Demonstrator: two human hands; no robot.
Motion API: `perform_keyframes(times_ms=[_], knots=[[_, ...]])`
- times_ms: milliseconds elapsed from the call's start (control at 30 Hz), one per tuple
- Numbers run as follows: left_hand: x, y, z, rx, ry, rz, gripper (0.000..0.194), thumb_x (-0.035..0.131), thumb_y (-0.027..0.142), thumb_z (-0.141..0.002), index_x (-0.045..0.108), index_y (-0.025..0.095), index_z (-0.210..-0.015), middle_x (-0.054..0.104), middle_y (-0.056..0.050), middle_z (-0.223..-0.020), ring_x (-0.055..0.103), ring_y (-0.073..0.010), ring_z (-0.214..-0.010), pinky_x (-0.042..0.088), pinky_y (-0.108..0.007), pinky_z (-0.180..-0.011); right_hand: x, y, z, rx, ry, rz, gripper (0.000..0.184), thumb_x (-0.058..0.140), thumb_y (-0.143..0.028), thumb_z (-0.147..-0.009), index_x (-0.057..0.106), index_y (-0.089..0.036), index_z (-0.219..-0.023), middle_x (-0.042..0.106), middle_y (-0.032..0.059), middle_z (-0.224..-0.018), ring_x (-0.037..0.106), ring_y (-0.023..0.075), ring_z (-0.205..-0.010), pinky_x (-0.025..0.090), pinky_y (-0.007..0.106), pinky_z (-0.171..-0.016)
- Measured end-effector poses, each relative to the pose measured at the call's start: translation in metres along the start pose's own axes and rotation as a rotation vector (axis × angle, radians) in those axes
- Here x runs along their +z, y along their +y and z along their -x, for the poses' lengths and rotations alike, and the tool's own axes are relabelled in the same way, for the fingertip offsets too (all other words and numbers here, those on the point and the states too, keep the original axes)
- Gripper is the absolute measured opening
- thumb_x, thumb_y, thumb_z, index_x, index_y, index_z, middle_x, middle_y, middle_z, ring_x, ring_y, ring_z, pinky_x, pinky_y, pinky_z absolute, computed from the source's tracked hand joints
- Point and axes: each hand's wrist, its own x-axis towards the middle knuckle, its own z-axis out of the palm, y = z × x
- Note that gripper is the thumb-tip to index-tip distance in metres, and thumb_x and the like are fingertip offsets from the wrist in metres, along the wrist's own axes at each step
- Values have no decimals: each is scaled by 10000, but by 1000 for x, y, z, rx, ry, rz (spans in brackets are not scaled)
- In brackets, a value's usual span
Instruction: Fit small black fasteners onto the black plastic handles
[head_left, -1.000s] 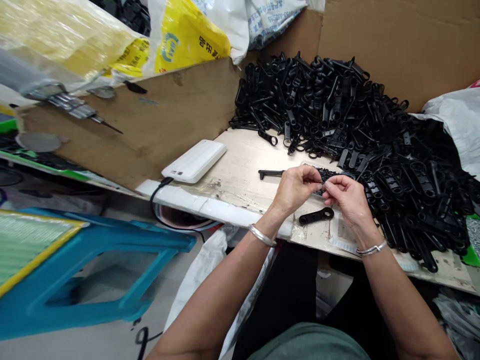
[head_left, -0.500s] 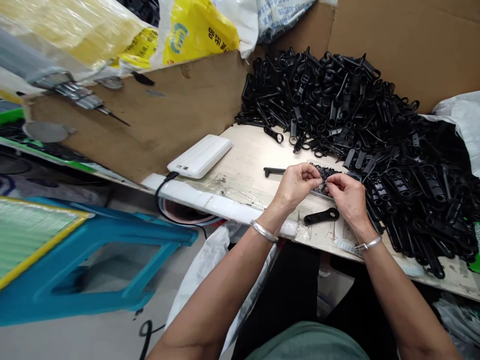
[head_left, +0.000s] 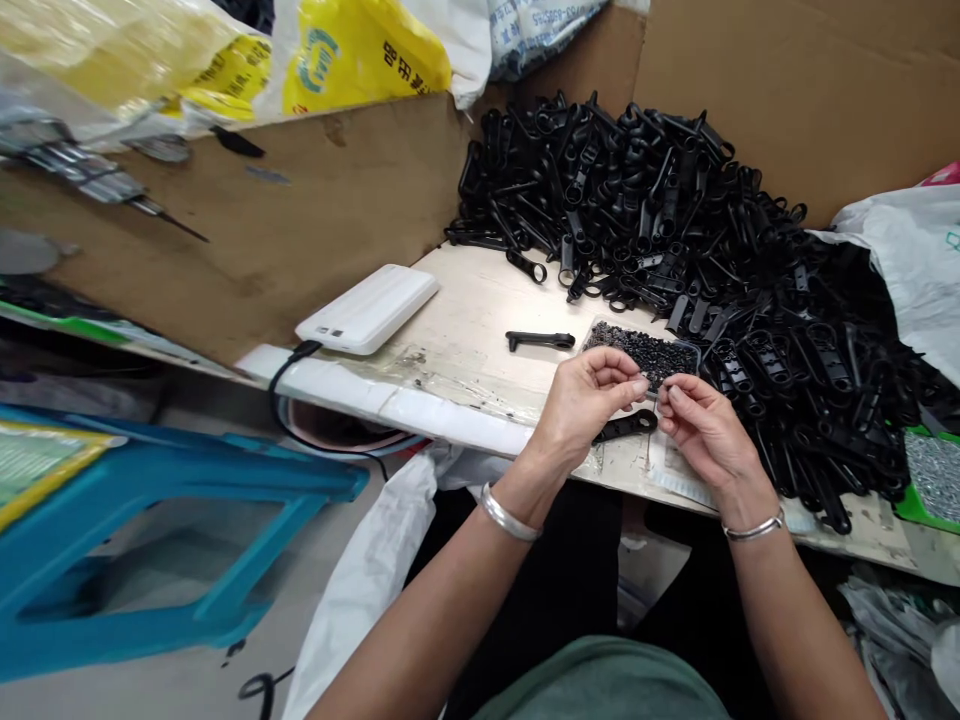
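Note:
My left hand (head_left: 589,400) has its thumb and fingers pinched together over the table; whatever is between them is too small to name. Close beside it, my right hand (head_left: 701,425) pinches something tiny between thumb and forefinger. Just beyond both hands lies a shallow clear tray (head_left: 700,358) full of small black parts (head_left: 637,345). A flat black plastic arm with a ring end (head_left: 626,426) lies under the left fingertips, partly covered. Another black plastic arm (head_left: 540,341) rests on its side to the left of the tray.
A large heap of black plastic arms (head_left: 622,200) covers the back and right of the table. A white power bank (head_left: 367,308) with a black cable sits at left. An electric screwdriver (head_left: 97,175) hangs at upper left. A green tray of screws (head_left: 932,475) stands far right.
Both hands have drawn back from the tray toward the body, and more of its small black parts shows. The hands have moved slightly apart. The whole view has shifted a little.

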Motion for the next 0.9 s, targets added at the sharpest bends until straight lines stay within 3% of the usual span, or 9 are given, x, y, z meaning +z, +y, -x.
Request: perform_keyframes(times_ms=[200, 433, 700, 900], knots=[[12, -2, 14, -57, -3, 46, 222, 798, 157, -561, 638, 126, -712, 647, 18, -627, 593, -76, -580, 490, -180, -563, -7, 0, 14, 40, 16, -86, 252, 849, -238, -631, 701, -180, -827, 708, -26, -713, 637, 53, -585, 556, 129, -570], [16, -2, 20, -48, 23, 64, 228, 814, 166, -547, 643, 136, -695, 639, 23, -628, 576, -70, -580, 466, -167, -556, -4, 0, 27, 26, -16, -113, 240, 794, -266, -714, 643, -183, -881, 744, 28, -785, 701, 123, -656, 587, 205, -620], [16, -4, 23, -63, 34, 73, 226, 821, 209, -569, 644, 141, -693, 629, 15, -588, 554, -77, -542, 448, -173, -530, -7, 10, 29, -128, -8, -11, 197, 812, -289, -705, 688, -184, -815, 627, -35, -637, 574, 62, -511, 504, 159, -510], [16, -4, 29, -64, 43, 93, 234, 829, 219, -567, 653, 140, -700, 645, 7, -615, 565, -79, -562, 453, -169, -541, 2, 5, 34, -220, 101, 98, 230, 837, -290, -660, 720, -151, -800, 698, 23, -664, 635, 108, -542, 549, 208, -535]])
